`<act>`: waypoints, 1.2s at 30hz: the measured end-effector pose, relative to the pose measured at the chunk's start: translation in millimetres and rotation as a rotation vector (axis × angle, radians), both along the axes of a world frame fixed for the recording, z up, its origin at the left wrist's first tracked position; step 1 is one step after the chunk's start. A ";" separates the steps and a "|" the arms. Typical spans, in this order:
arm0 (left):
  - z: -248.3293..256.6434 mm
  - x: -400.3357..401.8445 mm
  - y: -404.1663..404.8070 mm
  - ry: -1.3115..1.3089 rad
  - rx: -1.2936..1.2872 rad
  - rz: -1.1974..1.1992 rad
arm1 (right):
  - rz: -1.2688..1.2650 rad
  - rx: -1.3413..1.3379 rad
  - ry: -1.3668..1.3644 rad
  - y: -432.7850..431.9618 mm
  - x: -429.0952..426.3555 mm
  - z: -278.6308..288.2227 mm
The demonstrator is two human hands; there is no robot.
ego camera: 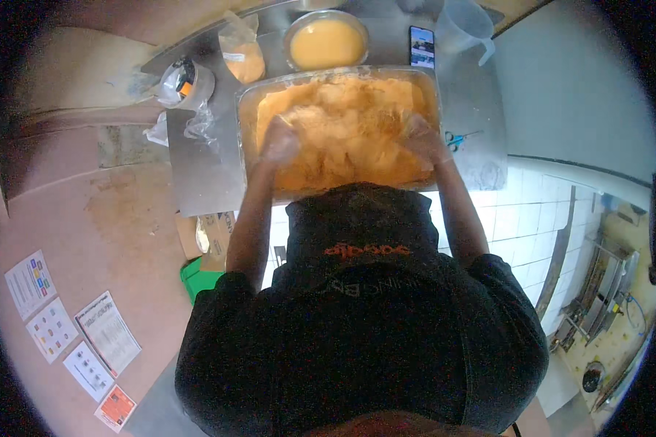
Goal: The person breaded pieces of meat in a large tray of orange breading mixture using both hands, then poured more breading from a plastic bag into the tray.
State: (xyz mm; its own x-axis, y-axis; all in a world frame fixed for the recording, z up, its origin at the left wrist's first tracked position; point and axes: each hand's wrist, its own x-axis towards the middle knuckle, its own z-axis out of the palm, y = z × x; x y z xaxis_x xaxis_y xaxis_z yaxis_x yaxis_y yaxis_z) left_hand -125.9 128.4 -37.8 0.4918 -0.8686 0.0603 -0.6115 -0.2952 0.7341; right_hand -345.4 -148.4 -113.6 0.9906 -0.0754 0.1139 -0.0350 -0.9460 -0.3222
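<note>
A large clear plastic tub (241,147) stands before me, filled with an orange-yellow powdery mixture (350,131). My left hand (281,141) is in the left side of the tub, at the mixture, blurred by motion. On the right side my right hand (420,141) is also at the mixture, its fingers blurred and partly hidden in it. Whether either hand grips any of the mixture cannot be made out. Behind the tub sits a round bowl of pale yellow liquid (327,43). A plastic bag of orange powder (243,61) lies to the bowl's left.
The steel table (197,183) also holds a phone (422,47), a clear plastic jug (464,24), blue-handled scissors (455,141) right of the tub, and a round plastic container (201,83) with items in it. A crumpled plastic bag (201,124) lies at the left.
</note>
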 end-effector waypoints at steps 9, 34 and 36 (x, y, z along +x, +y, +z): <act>-72.2 42.1 -17.6 0.395 0.075 -0.073 | -0.093 0.743 0.061 5.0 23.6 -2.0; -88.2 8.4 20.1 0.321 0.475 -0.211 | -0.029 0.697 0.388 17.6 -20.3 -47.2; -100.6 -16.9 0.5 0.341 0.426 -0.224 | 0.039 0.728 0.382 37.5 1.1 -44.8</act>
